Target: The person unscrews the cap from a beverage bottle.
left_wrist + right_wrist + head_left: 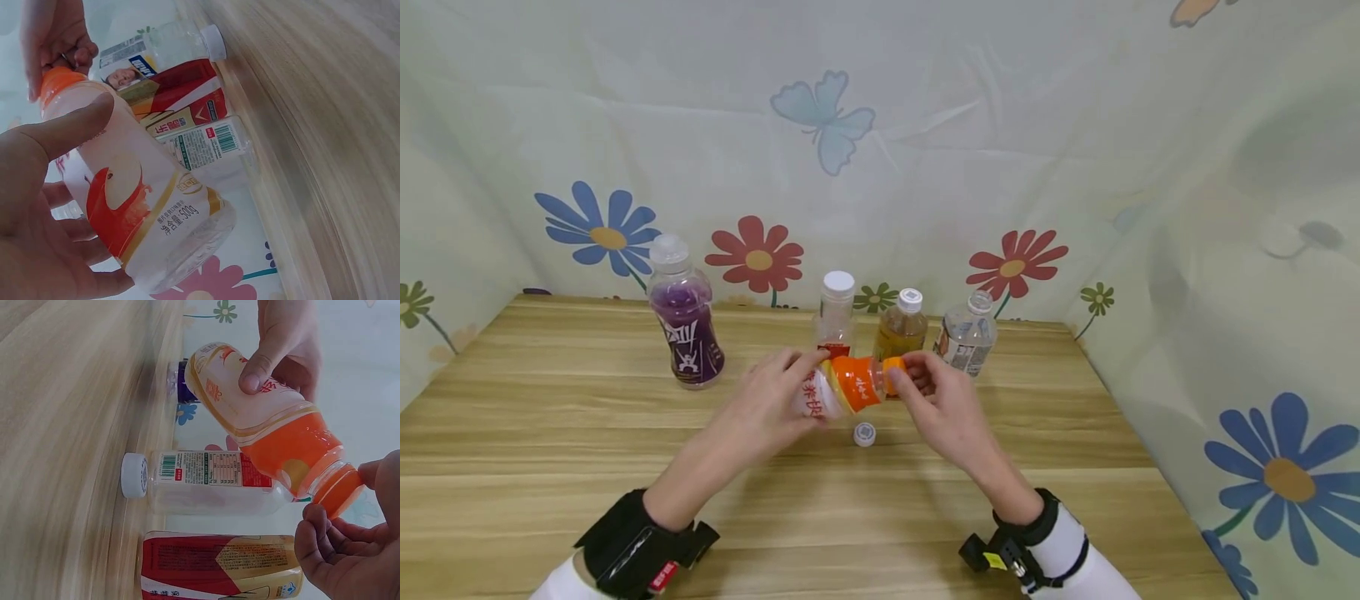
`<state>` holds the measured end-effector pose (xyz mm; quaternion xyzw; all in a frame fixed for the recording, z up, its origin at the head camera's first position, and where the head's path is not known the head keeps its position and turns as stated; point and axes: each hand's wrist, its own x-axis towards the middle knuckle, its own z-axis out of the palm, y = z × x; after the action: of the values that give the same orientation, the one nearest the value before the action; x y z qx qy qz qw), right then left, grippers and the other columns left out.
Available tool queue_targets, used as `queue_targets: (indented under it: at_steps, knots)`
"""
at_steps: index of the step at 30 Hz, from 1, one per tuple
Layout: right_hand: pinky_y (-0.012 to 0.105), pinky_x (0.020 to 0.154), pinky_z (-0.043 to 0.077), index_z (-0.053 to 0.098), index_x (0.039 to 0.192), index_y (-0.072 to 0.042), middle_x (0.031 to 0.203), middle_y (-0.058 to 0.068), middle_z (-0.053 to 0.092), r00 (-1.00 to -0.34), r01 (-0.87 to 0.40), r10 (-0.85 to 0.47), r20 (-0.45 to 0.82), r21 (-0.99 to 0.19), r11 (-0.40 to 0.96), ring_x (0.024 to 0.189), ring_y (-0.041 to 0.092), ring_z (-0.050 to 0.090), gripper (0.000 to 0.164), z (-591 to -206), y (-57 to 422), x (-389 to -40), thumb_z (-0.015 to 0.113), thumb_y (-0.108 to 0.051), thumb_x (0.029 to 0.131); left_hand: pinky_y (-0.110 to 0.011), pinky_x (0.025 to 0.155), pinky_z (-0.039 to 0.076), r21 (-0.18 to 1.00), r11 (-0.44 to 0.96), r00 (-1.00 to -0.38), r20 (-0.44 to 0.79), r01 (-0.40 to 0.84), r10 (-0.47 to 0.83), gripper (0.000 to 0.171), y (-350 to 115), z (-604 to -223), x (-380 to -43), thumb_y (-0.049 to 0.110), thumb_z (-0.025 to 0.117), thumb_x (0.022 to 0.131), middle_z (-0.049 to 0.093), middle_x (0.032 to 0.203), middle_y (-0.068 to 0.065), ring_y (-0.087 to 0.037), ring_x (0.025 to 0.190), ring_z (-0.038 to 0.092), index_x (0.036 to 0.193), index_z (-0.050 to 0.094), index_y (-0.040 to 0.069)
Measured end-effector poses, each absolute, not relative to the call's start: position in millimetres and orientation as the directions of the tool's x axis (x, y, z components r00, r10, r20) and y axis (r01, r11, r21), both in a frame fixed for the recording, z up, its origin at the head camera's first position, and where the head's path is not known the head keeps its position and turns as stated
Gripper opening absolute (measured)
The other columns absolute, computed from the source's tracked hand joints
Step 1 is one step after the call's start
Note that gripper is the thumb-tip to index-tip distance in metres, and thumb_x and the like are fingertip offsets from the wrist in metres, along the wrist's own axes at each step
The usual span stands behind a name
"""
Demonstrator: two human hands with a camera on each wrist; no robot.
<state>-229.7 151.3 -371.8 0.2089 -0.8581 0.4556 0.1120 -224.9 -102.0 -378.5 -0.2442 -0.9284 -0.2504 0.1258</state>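
My left hand (pixel 769 398) grips a plastic bottle (pixel 820 395) with a white, orange-topped label round its body. It is held tilted well over, above the table, with its base to the left. At its neck sits an orange cap (pixel 337 490), which my right hand (pixel 946 406) pinches between thumb and fingers. In the left wrist view, my left thumb lies across the label of the bottle (pixel 150 206), with the fingers behind it. On the table below the hands lies a loose white cap (pixel 864 434).
Behind the hands stand a clear white-capped bottle (pixel 837 315), an amber bottle (pixel 899 330) with a white cap, and a clear uncapped bottle (pixel 967 337). A purple bottle (pixel 691 329) stands at the left. Flowered cloth (pixel 887 217) hangs behind the wooden table (pixel 535 417).
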Motion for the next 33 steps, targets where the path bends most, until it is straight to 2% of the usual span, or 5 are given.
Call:
queue_targets:
  at_steps: [8, 14, 20, 25, 33]
  knots:
    - [0.030, 0.066, 0.055, 0.067, 0.118, 0.001, 0.091, 0.006, 0.067, -0.898, -0.440, -0.243, 0.367, -0.726, 0.528, 0.076, 0.017, 0.061, 0.034, -372.5, 149.4, -232.7, 0.061, -0.030, 0.105, -0.056, 0.097, 0.050, 0.390, 0.758, -0.843, 0.370, 0.523, 0.390, 0.083, -104.3, -381.2, -226.7, 0.022, 0.096, 0.072, 0.063, 0.123, -0.015, -0.032, 0.108, 0.061, 0.143, 0.056, 0.007]
    - [0.033, 0.056, 0.053, 0.070, 0.112, -0.003, 0.081, 0.005, 0.066, -0.913, -0.408, -0.252, 0.320, -0.723, 0.558, 0.067, 0.019, 0.060, 0.042, -368.6, 152.4, -235.6, 0.054, -0.042, 0.107, -0.055, 0.096, 0.049, 0.381, 0.763, -0.842, 0.377, 0.521, 0.386, 0.084, -101.7, -379.2, -227.6, 0.025, 0.096, 0.073, 0.064, 0.122, -0.014, -0.032, 0.108, 0.061, 0.144, 0.056, 0.008]
    - [0.032, 0.056, 0.050, 0.072, 0.108, -0.005, 0.079, 0.003, 0.066, -0.915, -0.404, -0.255, 0.313, -0.712, 0.574, 0.068, 0.020, 0.058, 0.044, -365.4, 151.0, -237.6, 0.053, -0.045, 0.107, -0.059, 0.095, 0.049, 0.358, 0.778, -0.838, 0.396, 0.517, 0.374, 0.085, -101.3, -378.4, -226.9, 0.025, 0.097, 0.072, 0.064, 0.123, -0.015, -0.033, 0.110, 0.062, 0.144, 0.056, 0.007]
    - [0.032, 0.057, 0.049, 0.070, 0.111, -0.005, 0.082, 0.003, 0.065, -0.925, -0.380, -0.249, 0.288, -0.728, 0.570, 0.069, 0.020, 0.058, 0.044, -364.1, 148.1, -237.8, 0.054, -0.046, 0.106, -0.062, 0.098, 0.046, 0.336, 0.787, -0.833, 0.409, 0.517, 0.372, 0.085, -101.3, -378.9, -226.0, 0.025, 0.096, 0.072, 0.065, 0.129, -0.017, -0.037, 0.118, 0.060, 0.144, 0.056, 0.006]
    - [0.033, 0.061, 0.052, 0.066, 0.115, -0.004, 0.091, 0.007, 0.066, -0.932, -0.360, -0.252, 0.259, -0.724, 0.588, 0.073, 0.020, 0.058, 0.037, -364.2, 145.3, -235.0, 0.054, -0.038, 0.108, -0.060, 0.096, 0.048, 0.328, 0.789, -0.829, 0.416, 0.520, 0.374, 0.080, -100.8, -381.1, -226.3, 0.024, 0.095, 0.073, 0.066, 0.128, -0.016, -0.036, 0.118, 0.060, 0.142, 0.059, 0.007]
